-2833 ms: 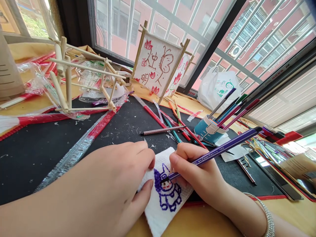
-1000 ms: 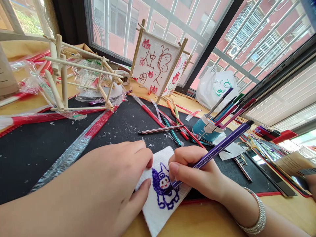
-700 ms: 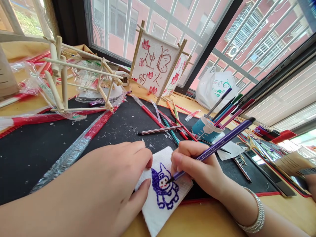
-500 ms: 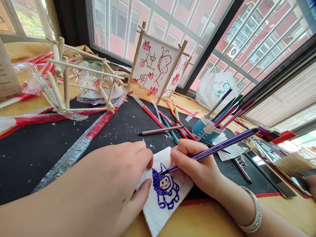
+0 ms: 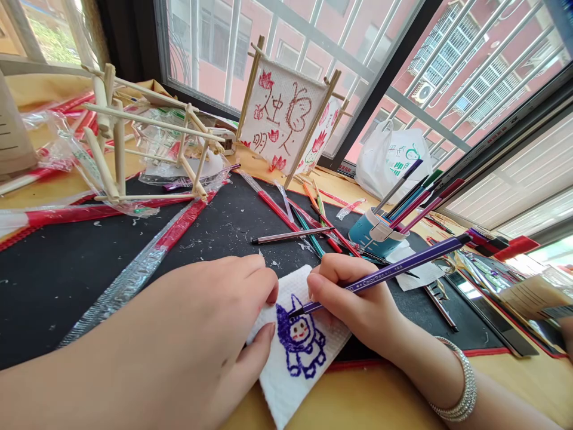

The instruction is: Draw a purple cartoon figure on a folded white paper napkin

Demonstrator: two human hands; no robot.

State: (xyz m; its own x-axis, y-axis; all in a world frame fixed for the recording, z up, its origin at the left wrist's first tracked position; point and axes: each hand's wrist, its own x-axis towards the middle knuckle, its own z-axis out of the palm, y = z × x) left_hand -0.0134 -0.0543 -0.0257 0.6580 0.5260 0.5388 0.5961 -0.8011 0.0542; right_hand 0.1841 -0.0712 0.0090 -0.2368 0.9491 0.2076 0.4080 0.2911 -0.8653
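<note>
A white, textured paper towel [image 5: 286, 397] lies at the table's front edge, partly over a black mat. It bears a purple-outlined figure [image 5: 299, 343] with two pointed ears, one of them filled in, and a small face with red cheeks. Curled at the towel's upper left edge, my left hand [image 5: 224, 316] pins it between thumb and fingers; its fingertips are partly hidden. My right hand [image 5: 353, 298] grips a purple felt-tip pen [image 5: 403, 266], slanted, with its dark tip against the figure's head between the ears.
A pen cup [image 5: 376, 233] holds several markers at the right. Loose pens [image 5: 293, 235] lie on the black mat [image 5: 219, 233]. A wooden stick frame [image 5: 152, 125] stands back left, and a decorated paper lantern [image 5: 286, 113] by the window. Behind the cup is a white plastic bag [image 5: 389, 158].
The pen tip has shifted very slightly to the left on the figure's head. My left hand and the paper towel hold their place.
</note>
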